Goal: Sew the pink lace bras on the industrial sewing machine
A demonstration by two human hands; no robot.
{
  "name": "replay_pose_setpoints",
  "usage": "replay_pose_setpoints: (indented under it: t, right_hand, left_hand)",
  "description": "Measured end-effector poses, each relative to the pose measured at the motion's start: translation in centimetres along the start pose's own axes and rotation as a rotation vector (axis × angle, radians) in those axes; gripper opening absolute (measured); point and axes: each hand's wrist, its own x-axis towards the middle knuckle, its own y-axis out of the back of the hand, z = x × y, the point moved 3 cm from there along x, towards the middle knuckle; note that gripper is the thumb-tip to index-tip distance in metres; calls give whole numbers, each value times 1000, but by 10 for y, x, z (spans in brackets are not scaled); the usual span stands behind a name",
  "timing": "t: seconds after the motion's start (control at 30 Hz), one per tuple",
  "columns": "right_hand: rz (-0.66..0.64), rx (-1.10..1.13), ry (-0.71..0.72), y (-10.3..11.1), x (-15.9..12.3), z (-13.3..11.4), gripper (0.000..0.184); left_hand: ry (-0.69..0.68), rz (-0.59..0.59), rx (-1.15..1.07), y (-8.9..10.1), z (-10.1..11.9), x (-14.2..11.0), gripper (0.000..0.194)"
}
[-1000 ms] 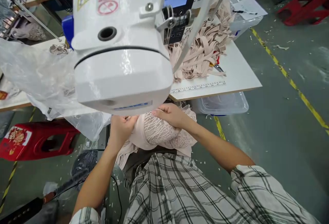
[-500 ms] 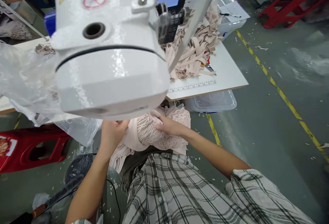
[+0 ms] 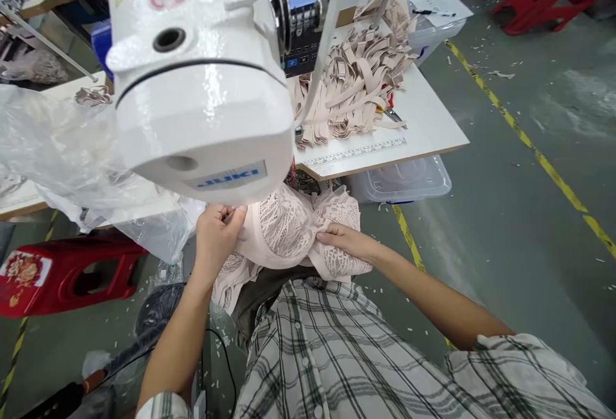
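A pale pink lace bra [image 3: 286,230] is stretched between my two hands above my lap, just in front of a white sewing machine [image 3: 202,130]. My left hand [image 3: 216,233] pinches the bra's side band, thumb on top, close under the machine head. With fingers closed, my right hand [image 3: 349,242] grips the bra near its middle, between the two cups. More pale pink lace [image 3: 235,278] hangs below my left hand. The needle area is hidden behind the machine head.
Right of the machine, a heap of pale pink strips [image 3: 356,85] lies on the white table [image 3: 428,117] with snips [image 3: 392,114] and a printed ruler [image 3: 356,153]. Clear plastic [image 3: 86,143] covers the left side. A red stool [image 3: 72,271] stands lower left; a lidded plastic box [image 3: 409,178] sits below the table.
My right hand has shifted right and slightly down along the bra, exposing more of the lace cup. My left hand still pinches the side band. The camera view has tilted slightly.
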Motion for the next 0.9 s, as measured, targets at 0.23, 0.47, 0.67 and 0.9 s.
replay_pose_setpoints:
  t: [0.23, 0.47, 0.67, 0.9]
  right_hand:
    - [97, -156, 96, 14, -28, -25, 56]
    - [-259, -500, 311, -16, -50, -92, 34]
    - [-447, -808, 262, -57, -51, -126, 32]
    - [34, -847, 324, -37, -19, -121, 40]
  left_hand:
    - [-207, 160, -18, 6, -6, -12, 14]
    - [-997, 37, 3, -13, 73, -80, 44]
    - [-732, -613, 182, -41, 76, -72, 44]
    - [-413, -478, 19, -11, 43, -43, 37]
